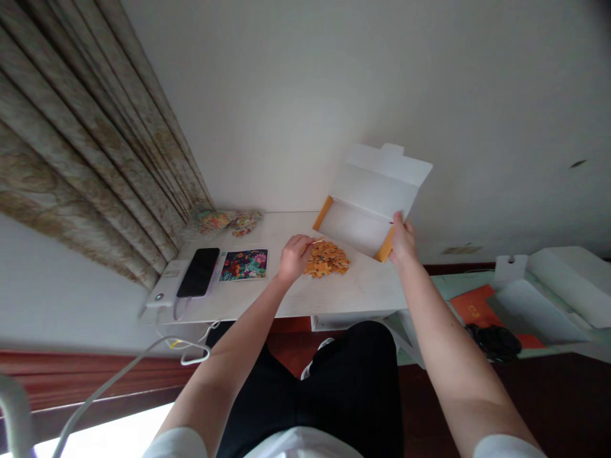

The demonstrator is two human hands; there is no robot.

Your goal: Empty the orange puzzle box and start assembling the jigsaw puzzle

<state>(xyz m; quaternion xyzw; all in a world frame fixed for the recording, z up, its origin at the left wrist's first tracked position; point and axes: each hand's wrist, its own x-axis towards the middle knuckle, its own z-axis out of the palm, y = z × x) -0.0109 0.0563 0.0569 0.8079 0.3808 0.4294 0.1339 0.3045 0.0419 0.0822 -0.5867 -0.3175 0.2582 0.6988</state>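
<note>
Puzzle pieces point(327, 259) lay in a loose orange-brown heap on the table point(363, 289), just below the open mouth of the white box point(370, 203), which was tilted up over them. Judged step: emptying and spreading pieces out. Doing it well would mean keeping the box mouth low over the heap so nothing skips off the table edge, and raking pieces flat rather than stacking them (backs seemed mostly face up, hard to be sure). Right hand point(403, 240) was closed on the box's lower right corner, thumb on the inside face, fingers behind. Left hand point(294, 256) rested at the heap's left edge, fingers curled down onto pieces; whether it pinched one, cannot tell. Further left: a colourful reference picture point(244, 264), a dark phone point(198, 271) on a white slab, curtain point(86, 159) behind.
</note>
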